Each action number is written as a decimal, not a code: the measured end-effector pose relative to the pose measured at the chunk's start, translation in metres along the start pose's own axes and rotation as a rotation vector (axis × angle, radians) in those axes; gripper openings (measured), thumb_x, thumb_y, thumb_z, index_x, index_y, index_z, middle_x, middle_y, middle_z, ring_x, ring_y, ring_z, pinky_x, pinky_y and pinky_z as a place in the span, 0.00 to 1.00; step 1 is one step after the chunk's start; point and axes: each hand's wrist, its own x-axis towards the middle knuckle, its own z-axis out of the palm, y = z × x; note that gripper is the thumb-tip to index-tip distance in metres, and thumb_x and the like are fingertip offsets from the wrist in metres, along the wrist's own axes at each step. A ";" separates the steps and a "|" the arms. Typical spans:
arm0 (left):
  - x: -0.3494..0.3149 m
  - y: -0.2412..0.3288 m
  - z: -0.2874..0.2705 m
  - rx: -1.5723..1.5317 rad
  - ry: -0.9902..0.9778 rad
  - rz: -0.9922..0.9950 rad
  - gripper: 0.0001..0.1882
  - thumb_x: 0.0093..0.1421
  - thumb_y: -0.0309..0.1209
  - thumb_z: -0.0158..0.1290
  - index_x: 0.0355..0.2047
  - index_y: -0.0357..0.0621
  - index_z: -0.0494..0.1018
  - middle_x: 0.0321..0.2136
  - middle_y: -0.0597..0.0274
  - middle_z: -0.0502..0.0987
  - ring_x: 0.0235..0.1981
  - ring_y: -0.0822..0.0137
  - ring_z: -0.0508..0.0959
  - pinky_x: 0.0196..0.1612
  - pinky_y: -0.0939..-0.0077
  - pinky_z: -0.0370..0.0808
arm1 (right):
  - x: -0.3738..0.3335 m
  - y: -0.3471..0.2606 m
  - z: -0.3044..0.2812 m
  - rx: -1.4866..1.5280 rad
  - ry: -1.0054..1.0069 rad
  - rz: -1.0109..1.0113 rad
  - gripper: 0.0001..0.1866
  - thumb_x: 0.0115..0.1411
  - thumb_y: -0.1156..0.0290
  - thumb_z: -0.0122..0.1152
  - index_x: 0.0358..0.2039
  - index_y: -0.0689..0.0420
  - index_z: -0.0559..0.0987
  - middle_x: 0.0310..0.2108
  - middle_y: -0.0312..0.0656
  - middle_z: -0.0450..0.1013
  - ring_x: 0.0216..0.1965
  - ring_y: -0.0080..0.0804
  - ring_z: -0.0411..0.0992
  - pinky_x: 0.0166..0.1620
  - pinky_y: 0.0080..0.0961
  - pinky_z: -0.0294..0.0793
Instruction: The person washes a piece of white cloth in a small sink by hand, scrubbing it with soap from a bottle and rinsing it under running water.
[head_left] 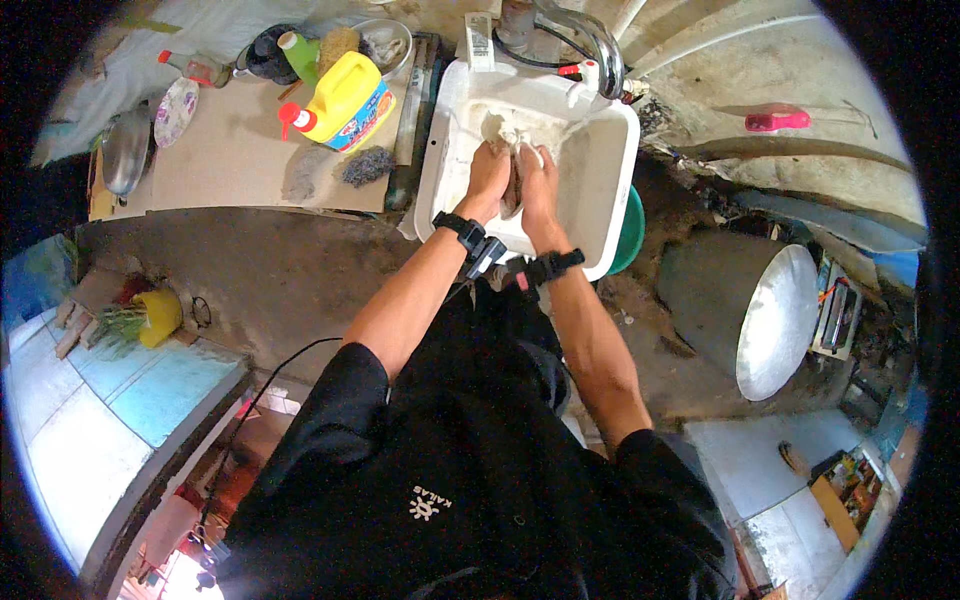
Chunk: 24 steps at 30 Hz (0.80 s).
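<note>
Both my hands are low in a white sink [610,160], side by side and close together. Between them is a crumpled, wet-looking whitish cloth [513,134], its pale folds bunched beyond my fingertips. A darker brownish strip shows lower down, between the palms; whether it belongs to the cloth I cannot tell. My left hand [488,180] presses on it from the left, fingers curled and partly hidden. My right hand [538,185] closes on it from the right, fingers bent over the pale folds. Dark straps with small devices circle both wrists.
A curved metal tap [606,60] stands at the sink's back right. On the left counter are a yellow jug [350,100], a grey scrubber [368,166] and a green bottle [299,58]. A green basin [628,235] and a large metal pot [775,322] are on the right.
</note>
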 end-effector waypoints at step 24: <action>0.027 -0.028 -0.042 0.052 -0.068 0.064 0.25 0.75 0.50 0.48 0.46 0.36 0.77 0.34 0.50 0.84 0.32 0.57 0.84 0.36 0.60 0.80 | -0.037 -0.002 0.022 -0.001 -0.068 0.110 0.28 0.70 0.59 0.57 0.64 0.63 0.69 0.56 0.48 0.72 0.53 0.35 0.70 0.53 0.37 0.71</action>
